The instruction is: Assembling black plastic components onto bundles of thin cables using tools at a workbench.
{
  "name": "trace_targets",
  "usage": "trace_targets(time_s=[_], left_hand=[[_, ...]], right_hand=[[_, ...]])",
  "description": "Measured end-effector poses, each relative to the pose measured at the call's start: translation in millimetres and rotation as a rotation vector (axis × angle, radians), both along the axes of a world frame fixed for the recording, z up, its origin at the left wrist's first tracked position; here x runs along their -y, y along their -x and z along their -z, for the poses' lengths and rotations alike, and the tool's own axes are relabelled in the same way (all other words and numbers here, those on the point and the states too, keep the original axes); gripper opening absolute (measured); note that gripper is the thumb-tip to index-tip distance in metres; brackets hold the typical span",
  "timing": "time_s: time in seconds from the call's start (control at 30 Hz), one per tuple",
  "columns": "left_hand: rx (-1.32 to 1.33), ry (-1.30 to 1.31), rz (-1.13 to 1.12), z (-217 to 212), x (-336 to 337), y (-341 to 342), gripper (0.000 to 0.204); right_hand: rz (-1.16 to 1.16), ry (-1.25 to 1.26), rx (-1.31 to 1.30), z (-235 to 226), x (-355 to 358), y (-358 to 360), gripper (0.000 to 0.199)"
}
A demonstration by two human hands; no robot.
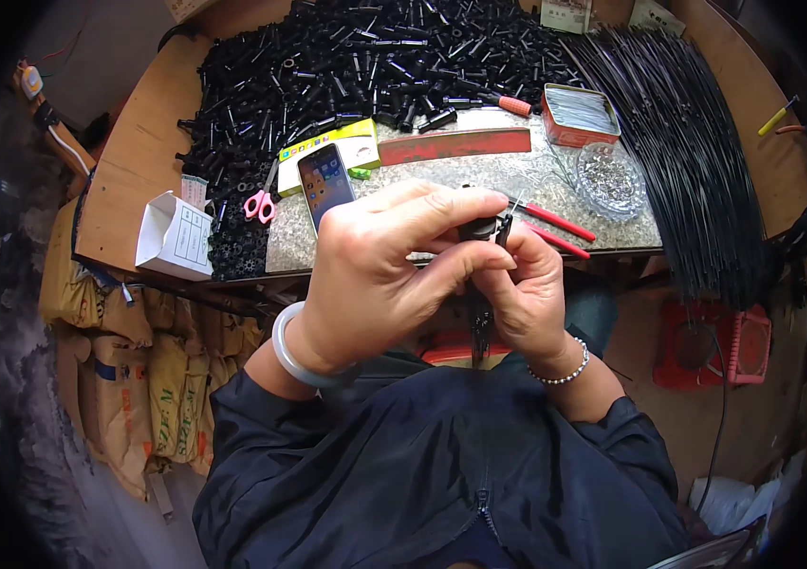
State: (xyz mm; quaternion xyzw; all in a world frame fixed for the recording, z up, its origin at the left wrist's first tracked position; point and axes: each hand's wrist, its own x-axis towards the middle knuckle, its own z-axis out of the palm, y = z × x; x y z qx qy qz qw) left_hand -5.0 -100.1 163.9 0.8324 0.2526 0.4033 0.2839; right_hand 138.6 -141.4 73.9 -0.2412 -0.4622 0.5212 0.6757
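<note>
Above the bench's front edge, both of my hands are closed together around a small black part, which is mostly hidden by fingers. My left hand pinches it between thumb and fingers from the left. From the right, my right hand grips its lower side with thumb and fingers pressed in. Dark thin pieces hang beneath the fingers; their kind is unclear. Just beyond my right fingers lie pliers with red handles, their jaws partly covered. A smartphone rests behind my left hand.
A large heap of black plastic tubes fills the back of the bench. Long black strands drape over the right edge. Nearer are a red tin of thin wires, a clear dish of small metal pieces, pink scissors and a white box.
</note>
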Motion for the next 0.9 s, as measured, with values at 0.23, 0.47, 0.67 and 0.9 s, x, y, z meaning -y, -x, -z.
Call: trace_targets(time_s=[0.23,0.47,0.67,0.9], left_hand=[[-0.016,-0.042,-0.026,2.4,-0.1,4.6,0.028],[0.034,-0.119,-0.067,8.5,8.2,-2.4,0.030],[-0.026,0.009,0.025,4.1,0.3,3.1,0.027],[-0.076,-0.025,0.139,0.5,-0.3,5.9,0.037]], right_hand=[[-0.323,0.060,-0.210,6.8,-4.6,-10.7,0.017],[-0.244,0.081,-0.212,6.4,-5.0,-8.8,0.006],[-0.217,0.000,-0.217,8.2,-3.7,-6.1,0.012],[-0.493,0.133,0.033,19.9,-3.1,-8.5,0.040]])
